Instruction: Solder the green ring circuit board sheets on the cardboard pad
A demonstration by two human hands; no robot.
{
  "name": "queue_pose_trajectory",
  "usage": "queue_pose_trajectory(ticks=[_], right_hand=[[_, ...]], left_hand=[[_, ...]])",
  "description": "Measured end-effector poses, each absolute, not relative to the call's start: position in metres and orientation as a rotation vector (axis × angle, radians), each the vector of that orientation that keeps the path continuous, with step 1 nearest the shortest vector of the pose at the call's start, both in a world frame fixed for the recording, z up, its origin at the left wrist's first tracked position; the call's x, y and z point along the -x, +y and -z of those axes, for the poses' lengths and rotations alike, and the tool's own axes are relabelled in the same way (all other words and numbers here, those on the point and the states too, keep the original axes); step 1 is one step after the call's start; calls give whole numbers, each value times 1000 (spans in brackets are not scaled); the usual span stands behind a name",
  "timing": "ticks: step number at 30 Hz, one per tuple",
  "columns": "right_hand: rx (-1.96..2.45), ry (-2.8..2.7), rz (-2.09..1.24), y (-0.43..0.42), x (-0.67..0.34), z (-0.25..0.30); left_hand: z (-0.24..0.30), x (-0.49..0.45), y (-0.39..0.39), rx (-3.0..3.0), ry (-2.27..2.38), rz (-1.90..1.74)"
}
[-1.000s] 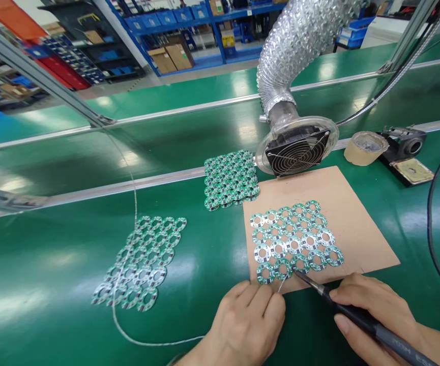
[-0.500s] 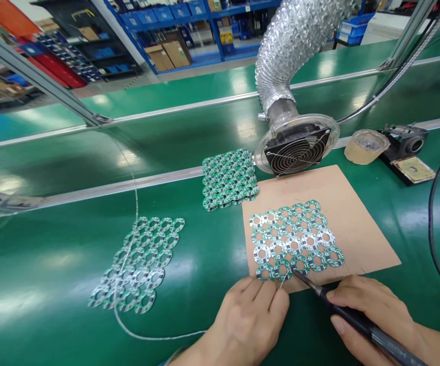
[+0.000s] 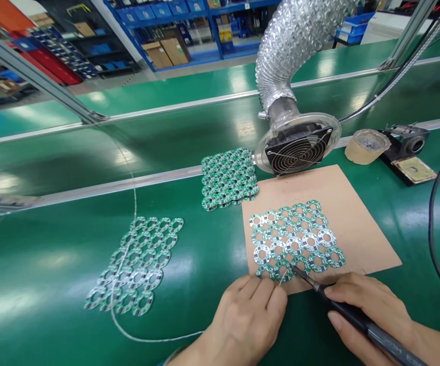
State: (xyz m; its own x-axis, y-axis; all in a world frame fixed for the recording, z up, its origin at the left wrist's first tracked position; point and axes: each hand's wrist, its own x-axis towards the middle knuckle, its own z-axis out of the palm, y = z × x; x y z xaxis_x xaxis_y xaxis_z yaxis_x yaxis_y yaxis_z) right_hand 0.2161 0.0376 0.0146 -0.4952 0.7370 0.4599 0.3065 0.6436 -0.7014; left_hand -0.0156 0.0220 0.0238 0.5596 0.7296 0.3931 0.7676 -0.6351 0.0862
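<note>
A panel of round green circuit boards [image 3: 296, 239] lies on a brown mat [image 3: 357, 223]. My right hand [image 3: 368, 315] is closed round a black soldering iron [image 3: 342, 310], whose tip touches the panel's near edge. My left hand [image 3: 250, 320] is pinched on a thin solder wire [image 3: 154, 338], its end held against the same spot by the iron tip. The wire loops away to the left over the green bench.
A second panel of ring boards [image 3: 138, 264] lies at the left under the wire, and a stack of panels [image 3: 229, 178] behind the mat. A fume extractor fan [image 3: 298, 147] on a foil duct, a sponge cup [image 3: 367, 146] and an iron stand [image 3: 410, 152] stand at the back right.
Both hands have stayed at the panel's near edge. The view has shifted a little, nothing else has moved.
</note>
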Motion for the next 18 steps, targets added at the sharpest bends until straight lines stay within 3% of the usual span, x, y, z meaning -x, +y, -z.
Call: queue_pose_trajectory(ticks=[18], right_hand=[[838,-2119,-644,36,-218,-14]], left_hand=[[-25,14,24,2738,-1265,523]])
